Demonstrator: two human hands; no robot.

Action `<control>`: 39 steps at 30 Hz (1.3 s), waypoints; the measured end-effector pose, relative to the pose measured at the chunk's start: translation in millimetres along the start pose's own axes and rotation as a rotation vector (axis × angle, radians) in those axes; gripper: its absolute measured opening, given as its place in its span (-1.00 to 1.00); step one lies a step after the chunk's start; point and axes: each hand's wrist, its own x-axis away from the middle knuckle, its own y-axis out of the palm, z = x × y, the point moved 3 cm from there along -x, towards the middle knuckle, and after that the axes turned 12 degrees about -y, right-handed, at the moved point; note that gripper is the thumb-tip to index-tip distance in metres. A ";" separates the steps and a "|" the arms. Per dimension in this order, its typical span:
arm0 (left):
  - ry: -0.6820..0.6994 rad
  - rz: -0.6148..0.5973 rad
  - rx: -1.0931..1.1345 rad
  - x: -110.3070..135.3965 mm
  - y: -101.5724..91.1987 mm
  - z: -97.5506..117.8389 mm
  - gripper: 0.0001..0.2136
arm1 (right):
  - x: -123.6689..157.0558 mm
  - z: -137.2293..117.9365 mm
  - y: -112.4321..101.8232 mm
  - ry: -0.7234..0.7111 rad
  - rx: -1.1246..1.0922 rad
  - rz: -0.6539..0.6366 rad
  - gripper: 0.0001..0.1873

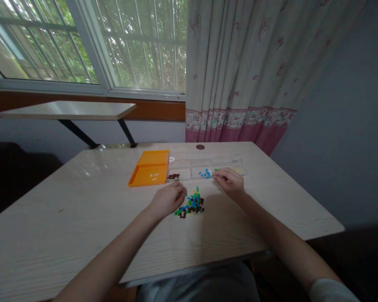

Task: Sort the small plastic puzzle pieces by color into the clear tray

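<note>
Pale wood-grain desk (82, 235) set below a barred window (141, 46); patterned curtain (220, 63), pink along its lower part, hangs behind the desk's far edge. Raised shelf (75, 110) on dark slanted supports at far left; round dark inset (200, 147) near the back edge. An orange tray (151, 157) lies left of centre, its two sections side by side front to back, with a few white pieces (154, 176) in the nearer section. Just right of it, a clear compartment tray (190, 162): dark brown pieces (173, 176) in the front-left compartment, blue pieces (204, 173) in the next, a little green (216, 170) beyond the fingers, yellow pieces (237, 170) toward the right end. Right hand (229, 180) is over the front of the clear tray and screens part of the compartments between blue and yellow; its thumb and fingertips are drawn together, but whether a piece sits between them cannot be told. Left hand (170, 197) is at the left side of the mixed pile (193, 204), fingers curled; cannot tell whether it grips anything. Pile lies on bare desk in front of the clear tray: small, mostly angular pieces, brown, blue and green, some yellow, heaped and overlapping, loose at the edges; individual shapes mostly too small to resolve.
</note>
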 end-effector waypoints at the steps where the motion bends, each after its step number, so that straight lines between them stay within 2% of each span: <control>1: 0.003 -0.001 -0.002 0.2 -0.4 0.6 -0.83 | 0.6 0.8 0.2 0.002 0.000 -0.005 -0.93; 8: 0.019 0.001 -0.015 0.6 0.9 -0.5 -0.82 | 1.0 2.3 -0.3 -0.023 0.001 -0.015 -0.94; 13: 0.014 -0.003 -0.033 1.0 1.5 -0.8 -0.82 | -0.6 13.2 -10.4 0.017 0.091 -0.041 -0.92; 16: 0.003 0.020 -0.042 1.4 -0.1 -0.5 -0.81 | 1.5 29.3 -19.1 0.127 0.159 -0.063 -0.87; 21: 0.006 0.027 -0.067 1.8 -1.5 -0.2 -0.81 | 13.9 60.9 -20.3 0.386 0.210 -0.204 -0.80; 27: 0.030 0.029 -0.048 1.9 -1.7 0.8 -0.81 | 27.2 80.6 -11.7 0.484 0.302 -0.268 -0.74; 33: 0.045 0.021 -0.051 1.1 -1.7 0.0 -0.81 | 28.2 83.0 -11.4 0.503 0.291 -0.269 -0.71; 39: 0.046 -0.001 -0.020 1.1 -0.3 0.8 -0.81 | 22.6 63.9 -5.7 0.475 0.207 -0.288 -0.71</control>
